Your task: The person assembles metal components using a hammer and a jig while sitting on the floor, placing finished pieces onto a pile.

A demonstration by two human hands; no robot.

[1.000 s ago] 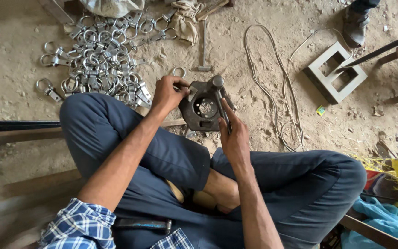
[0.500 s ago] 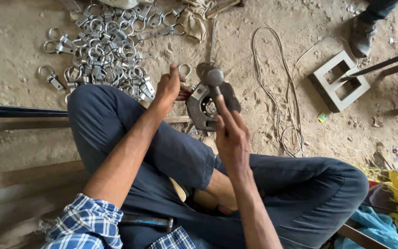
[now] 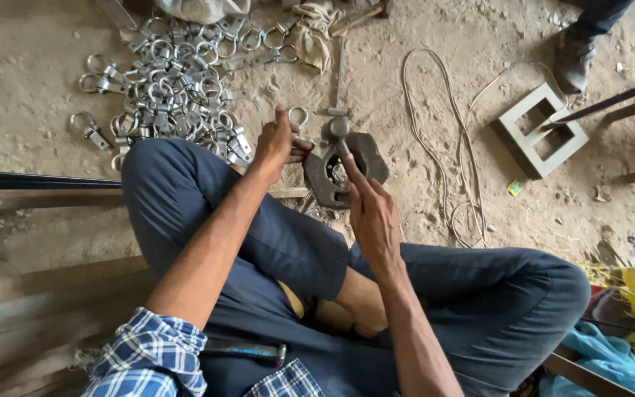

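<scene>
Seated cross-legged on a sandy floor (image 3: pixel 31 66), dark blue trousers (image 3: pixel 259 235) filling the middle of the view, with a blue checked sleeve (image 3: pixel 145 356) at the lower edge. Left of the knee, long dark bars and planks (image 3: pixel 38 191) lying flat. Up on the floor beyond the left knee, a wide heap of shiny metal ring clamps (image 3: pixel 174 81), loosely piled, some scattered apart at its edge. To the right, a hollow square block (image 3: pixel 542 132) resting on the sand, with a loop of thin pale cord (image 3: pixel 442 147) lying between it and the hands. At top right, another person's shoe (image 3: pixel 575 59). At lower right, yellow and blue plastic bags (image 3: pixel 626 323).

Just ahead of the knees, between the two hands, a heavy dark metal die block (image 3: pixel 343 173), on the floor or just above it, tilted toward the camera. Right hand (image 3: pixel 372 213) on its near side, index finger stretched up across the block toward a round-headed steel punch (image 3: pixel 338 129) standing at its top; grip curled on the block. Left hand (image 3: pixel 277 143) at the block's left edge, grip pinching a single ring clamp (image 3: pixel 299 117) held against the block. Lying across the lap, a blue-handled hammer (image 3: pixel 248 351).
</scene>
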